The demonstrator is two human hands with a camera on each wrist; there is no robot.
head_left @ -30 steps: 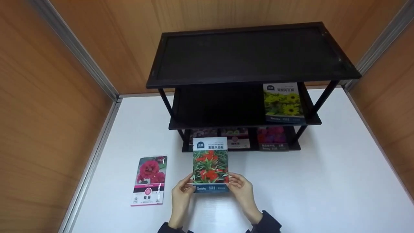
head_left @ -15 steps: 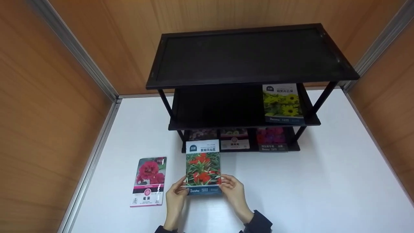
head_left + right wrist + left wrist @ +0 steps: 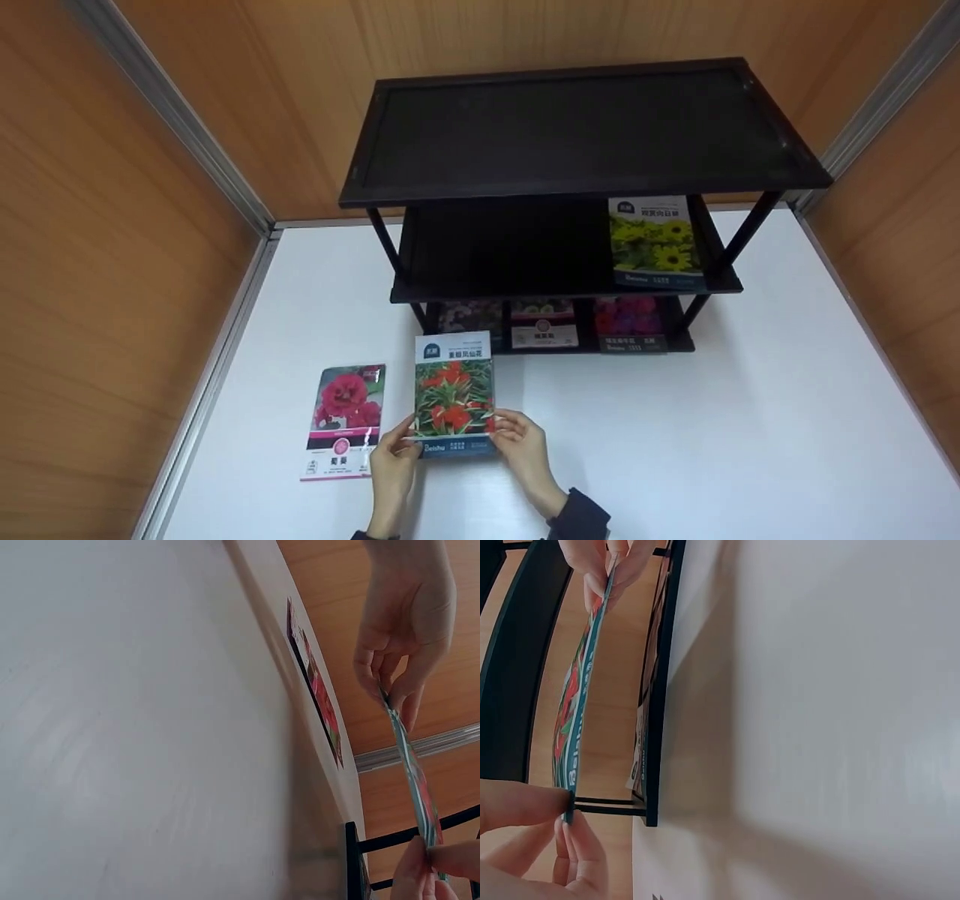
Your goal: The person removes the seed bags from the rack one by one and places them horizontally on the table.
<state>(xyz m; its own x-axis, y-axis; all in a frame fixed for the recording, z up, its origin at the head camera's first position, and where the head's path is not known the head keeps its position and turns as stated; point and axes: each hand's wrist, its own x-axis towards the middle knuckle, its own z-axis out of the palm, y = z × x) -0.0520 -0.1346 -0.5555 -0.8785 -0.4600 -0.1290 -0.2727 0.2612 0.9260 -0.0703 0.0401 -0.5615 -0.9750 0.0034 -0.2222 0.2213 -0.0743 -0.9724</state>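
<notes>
Wood-grain walls (image 3: 555,30) border a white bench (image 3: 660,450), above which the left hand (image 3: 393,463) and right hand (image 3: 525,451) pinch a red-flowered packet (image 3: 454,396) by its lower side edges; a pink-flowered packet (image 3: 345,414) lies left, and a black rack (image 3: 585,135) with other packets (image 3: 654,246) stands far.

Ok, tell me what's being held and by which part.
The red-flower packet: the left hand pinches its left edge and the right hand its right edge, both near the bottom.
</notes>
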